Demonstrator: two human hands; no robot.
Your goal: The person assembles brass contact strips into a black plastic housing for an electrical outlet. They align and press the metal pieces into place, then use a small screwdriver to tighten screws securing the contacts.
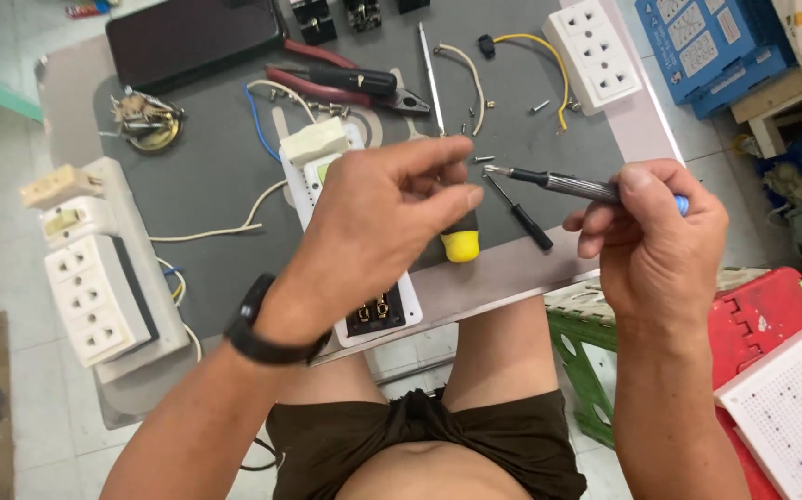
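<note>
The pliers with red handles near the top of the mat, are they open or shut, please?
Open: the pliers' red handles spread apart toward the left.

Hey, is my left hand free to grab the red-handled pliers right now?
Probably yes. The left hand hovers with fingers pinched, and whether they hold something tiny is unclear. The red-handled pliers lie uncovered on the grey mat just beyond it, with nothing between.

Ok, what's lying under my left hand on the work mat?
Under the left hand lies a white power-strip panel with dark contacts at its near end, plus a yellow-handled screwdriver. The hand covers the panel's middle, so what is there cannot be seen.
</note>
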